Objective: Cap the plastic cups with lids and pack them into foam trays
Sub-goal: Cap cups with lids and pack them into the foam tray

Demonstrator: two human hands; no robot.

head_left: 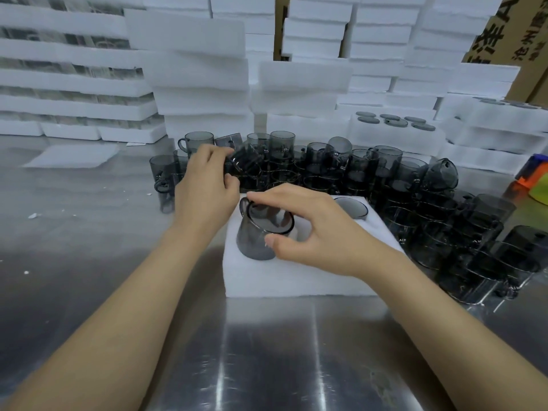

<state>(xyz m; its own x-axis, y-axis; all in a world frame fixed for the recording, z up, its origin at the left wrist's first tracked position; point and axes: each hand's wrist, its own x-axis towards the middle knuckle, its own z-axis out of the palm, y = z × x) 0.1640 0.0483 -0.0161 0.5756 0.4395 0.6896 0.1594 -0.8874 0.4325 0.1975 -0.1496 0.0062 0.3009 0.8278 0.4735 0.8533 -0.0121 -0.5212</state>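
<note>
A white foam tray (296, 277) lies on the steel table in front of me. A smoky grey plastic cup (255, 241) stands tilted in the tray's left pocket. My right hand (314, 229) pinches a dark round lid (268, 219) at that cup's mouth. A second capped cup (353, 206) sits sunk in the tray's right pocket. My left hand (207, 185) grips another grey cup (246, 163), tilted on its side, at the front of the pile of loose grey cups (370, 176) behind the tray.
More grey cups (474, 250) crowd the table to the right of the tray. Stacks of white foam trays (201, 69) wall off the back; one (394, 129) carries several dark lids. Cardboard boxes (498, 31) stand at the far right. An orange and yellow object (533, 182) sits at the right edge.
</note>
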